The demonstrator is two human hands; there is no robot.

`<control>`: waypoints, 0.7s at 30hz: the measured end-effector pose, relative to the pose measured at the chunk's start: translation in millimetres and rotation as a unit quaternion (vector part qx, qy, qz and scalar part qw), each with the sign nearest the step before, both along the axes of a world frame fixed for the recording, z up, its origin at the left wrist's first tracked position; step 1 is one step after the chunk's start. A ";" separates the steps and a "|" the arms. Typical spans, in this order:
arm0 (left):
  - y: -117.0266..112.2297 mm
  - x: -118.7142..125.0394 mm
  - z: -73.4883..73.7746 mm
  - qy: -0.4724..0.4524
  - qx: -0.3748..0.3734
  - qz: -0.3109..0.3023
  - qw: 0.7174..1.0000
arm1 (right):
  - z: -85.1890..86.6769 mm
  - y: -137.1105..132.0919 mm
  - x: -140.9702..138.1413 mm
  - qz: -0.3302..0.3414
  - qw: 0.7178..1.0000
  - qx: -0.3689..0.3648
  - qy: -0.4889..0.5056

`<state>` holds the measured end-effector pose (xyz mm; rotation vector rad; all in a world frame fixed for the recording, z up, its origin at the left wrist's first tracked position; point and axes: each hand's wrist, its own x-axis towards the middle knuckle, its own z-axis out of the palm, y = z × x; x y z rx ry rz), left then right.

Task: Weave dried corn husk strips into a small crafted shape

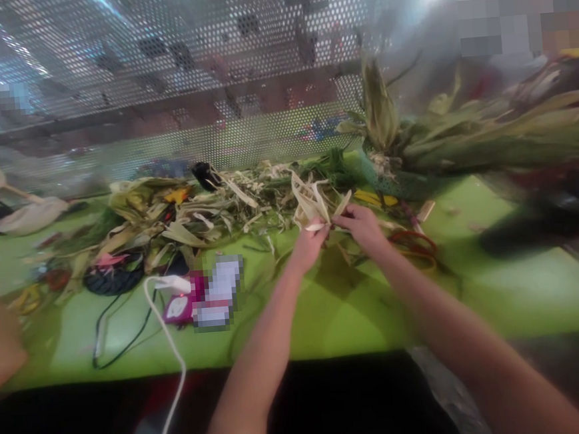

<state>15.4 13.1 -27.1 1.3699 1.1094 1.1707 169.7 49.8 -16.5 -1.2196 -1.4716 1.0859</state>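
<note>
Near the middle of the green table, pale dried corn husks (312,198) fan upward from between my two hands. My left hand (311,242) is closed round the lower ends of the bunch. Just to its right, my right hand (363,224) pinches a single husk strip (341,205) at the bunch's side. The fingertips of both hands almost meet, and the base of the bunch is partly hidden by them. Behind the hands lies a heap of loose husk scraps (248,197).
On the green table (338,320), a magenta power bank (179,308) with a white cable (172,346) lies left of my arms, beside a blurred-out phone (219,293). A corn husk bundle (380,109) stands back right. A perforated metal screen (167,59) rises behind.
</note>
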 end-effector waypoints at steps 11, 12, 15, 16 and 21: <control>-0.5 3.0 -2.5 0.022 0.011 -0.008 1.000 | 7.3 -3.3 0.9 0.063 0.992 -0.053 0.090; -1.0 2.8 -2.1 0.024 0.010 -0.013 1.000 | 6.2 -3.9 -0.6 0.067 0.993 -0.046 0.087; -3.0 2.1 -2.8 0.034 0.016 -0.037 0.999 | 2.2 -5.6 -5.6 0.073 0.993 -0.022 0.089; -3.7 2.4 -3.7 0.035 0.019 -0.044 0.998 | 0.8 -5.8 -6.8 0.073 0.993 -0.017 0.093; -3.1 8.0 -10.6 -0.031 -0.016 -0.009 0.999 | -0.7 -3.1 -6.4 0.059 0.994 -0.020 0.093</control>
